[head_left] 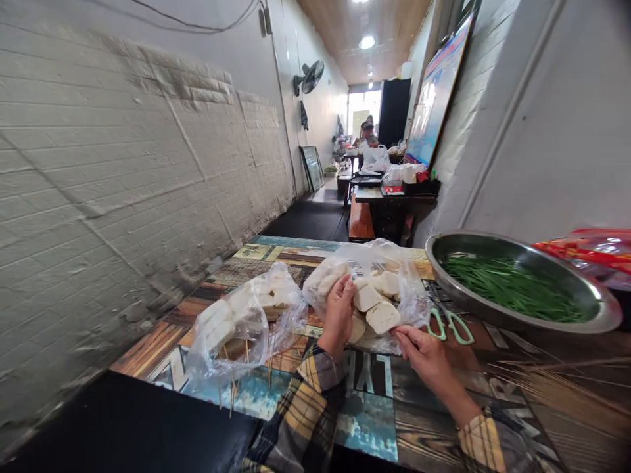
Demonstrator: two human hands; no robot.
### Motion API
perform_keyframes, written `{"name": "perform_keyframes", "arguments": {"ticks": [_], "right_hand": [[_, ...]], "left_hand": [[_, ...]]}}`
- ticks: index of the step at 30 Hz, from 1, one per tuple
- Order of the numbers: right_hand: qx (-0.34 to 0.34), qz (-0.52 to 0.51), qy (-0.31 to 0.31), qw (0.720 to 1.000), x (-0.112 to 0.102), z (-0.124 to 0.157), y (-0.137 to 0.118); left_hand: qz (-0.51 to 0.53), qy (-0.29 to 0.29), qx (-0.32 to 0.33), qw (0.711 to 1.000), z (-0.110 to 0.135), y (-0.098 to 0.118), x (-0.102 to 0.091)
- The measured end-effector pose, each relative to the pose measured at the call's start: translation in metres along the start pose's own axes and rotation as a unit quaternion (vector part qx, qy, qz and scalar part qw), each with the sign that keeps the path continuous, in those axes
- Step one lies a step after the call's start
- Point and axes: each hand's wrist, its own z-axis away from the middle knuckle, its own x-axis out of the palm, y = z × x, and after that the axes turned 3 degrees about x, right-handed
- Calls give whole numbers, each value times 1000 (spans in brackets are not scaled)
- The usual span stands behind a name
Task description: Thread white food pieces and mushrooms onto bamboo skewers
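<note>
Two-handed | left hand (339, 310) upright, fingers (344, 284) gripping bag (363, 259) | right hand (422, 355) pinching, object unclear

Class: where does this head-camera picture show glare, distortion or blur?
Head view: the white doorway is washed out, and glare whitens part of the blue rectangular wall board. Head view: the silver metal bowl looks stretched rightward; the thin tan sticks at lower right look smeared. Head view: the left hand and right hand look sharper.
</note>
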Motion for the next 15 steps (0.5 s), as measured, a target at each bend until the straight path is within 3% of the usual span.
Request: {"name": "perform_keyframes", "arguments": {"ticks": [3, 5, 8, 10, 12, 15], "right_hand": [[13, -33, 52, 998, -2, 3, 0], [36, -62, 57, 996, -2, 6, 1], [62, -104, 57, 991, 1, 15, 3], [77, -140, 60, 985, 5, 22, 3], [92, -168, 63, 979, 10, 30, 1], [102, -187, 47, 976, 20, 39, -11]], "left_hand": [[-50, 0, 24, 998, 18, 10, -1], [-122, -29, 63, 990, 37, 23, -8], [-270, -79, 139, 949, 69, 54, -30], [-395, -79, 212, 890, 89, 80, -50], [-523, -69, 277, 803, 106, 109, -73], [-674, -83, 295, 672, 125, 148, -105]]}}
